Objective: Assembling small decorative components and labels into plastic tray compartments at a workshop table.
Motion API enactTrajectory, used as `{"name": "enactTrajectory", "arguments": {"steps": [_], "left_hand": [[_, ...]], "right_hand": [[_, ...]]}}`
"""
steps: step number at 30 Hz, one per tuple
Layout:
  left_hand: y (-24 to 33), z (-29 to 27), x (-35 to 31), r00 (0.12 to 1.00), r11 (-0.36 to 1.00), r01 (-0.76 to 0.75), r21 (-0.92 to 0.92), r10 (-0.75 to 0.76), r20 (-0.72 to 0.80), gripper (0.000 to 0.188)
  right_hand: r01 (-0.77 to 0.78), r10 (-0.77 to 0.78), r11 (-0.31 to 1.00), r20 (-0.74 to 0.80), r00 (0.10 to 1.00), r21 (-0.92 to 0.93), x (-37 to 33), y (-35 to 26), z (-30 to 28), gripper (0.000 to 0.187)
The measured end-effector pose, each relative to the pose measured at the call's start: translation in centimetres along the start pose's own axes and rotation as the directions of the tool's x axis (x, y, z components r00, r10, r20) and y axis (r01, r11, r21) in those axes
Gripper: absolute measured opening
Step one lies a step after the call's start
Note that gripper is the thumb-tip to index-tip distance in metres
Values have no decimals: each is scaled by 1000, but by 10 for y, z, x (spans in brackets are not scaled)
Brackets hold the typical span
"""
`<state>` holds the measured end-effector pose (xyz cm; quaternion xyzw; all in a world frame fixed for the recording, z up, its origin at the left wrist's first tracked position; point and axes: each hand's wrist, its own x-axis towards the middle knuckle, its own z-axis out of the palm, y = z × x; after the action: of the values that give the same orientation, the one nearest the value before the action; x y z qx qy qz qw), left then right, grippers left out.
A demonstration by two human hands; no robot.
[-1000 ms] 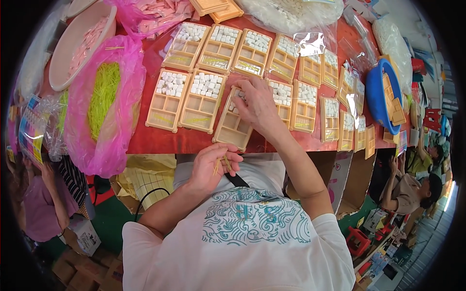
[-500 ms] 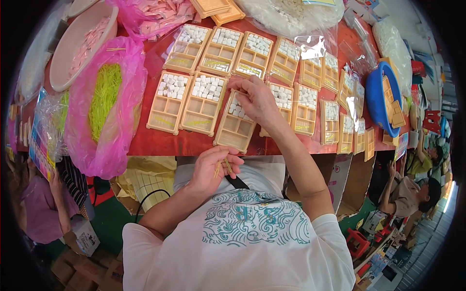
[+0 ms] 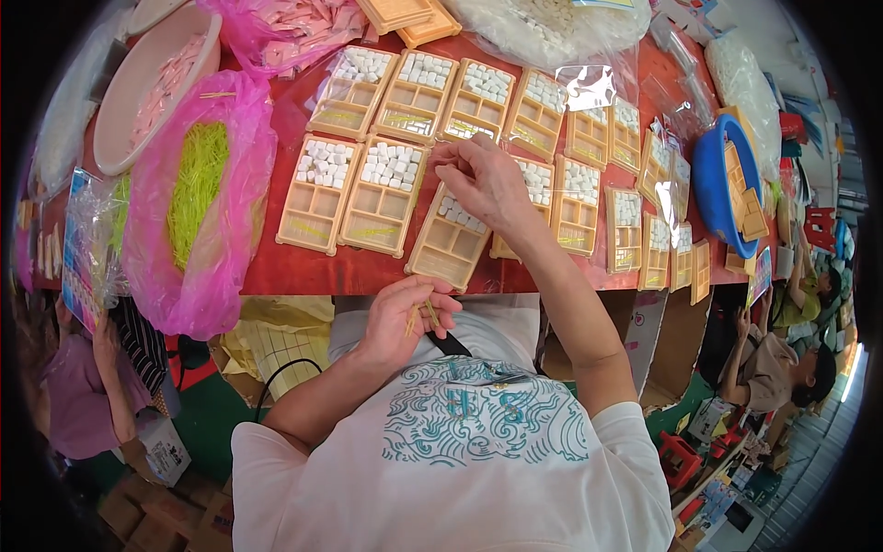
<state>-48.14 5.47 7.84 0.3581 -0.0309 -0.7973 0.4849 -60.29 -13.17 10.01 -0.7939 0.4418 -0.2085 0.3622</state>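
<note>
At the table's front edge, my left hand is closed around a few thin yellow sticks whose ends poke out between the fingers. The near end of a beige compartment tray lies just beyond it, close to the fingertips. My right hand hovers over that tray's far end with curled fingers, covering part of its white cubes; anything pinched there is hidden. To the left, two similar trays hold white cubes in the far section and yellow-green sticks in the near one.
More filled trays stand in rows across the red table. A pink bag of yellow-green sticks and a pale basin are at left; a blue basin with beige parts is at right. People work at both sides.
My right hand has shifted slightly right over the tray, and the tray's far end has swung a little to the right. My left hand stays almost still.
</note>
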Motion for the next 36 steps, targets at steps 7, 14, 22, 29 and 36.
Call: {"name": "enactTrajectory", "arguments": {"steps": [7,14,22,29,36], "left_hand": [[0,2,1,999,999,32,19,-33,12,26],[8,3,-11,999,996,47,78,-48,9,28],[22,-10,-25,972,973,-228,40,230,-52,32],[17,-12,-18,965,969,-245,36,247,-86,38],[12,-10,-15,974,977,-212,17,213,-78,40]], "right_hand": [[212,-220,963,-37,975,-166,-2,3,5,27],[78,-66,993,-132,989,87,-36,-9,-15,27],[35,-36,999,-173,984,-8,-102,-15,-7,38],[18,-19,1000,-362,932,-8,-120,-13,4,42],[-83,90,996,-278,956,36,-141,-16,13,43]]}}
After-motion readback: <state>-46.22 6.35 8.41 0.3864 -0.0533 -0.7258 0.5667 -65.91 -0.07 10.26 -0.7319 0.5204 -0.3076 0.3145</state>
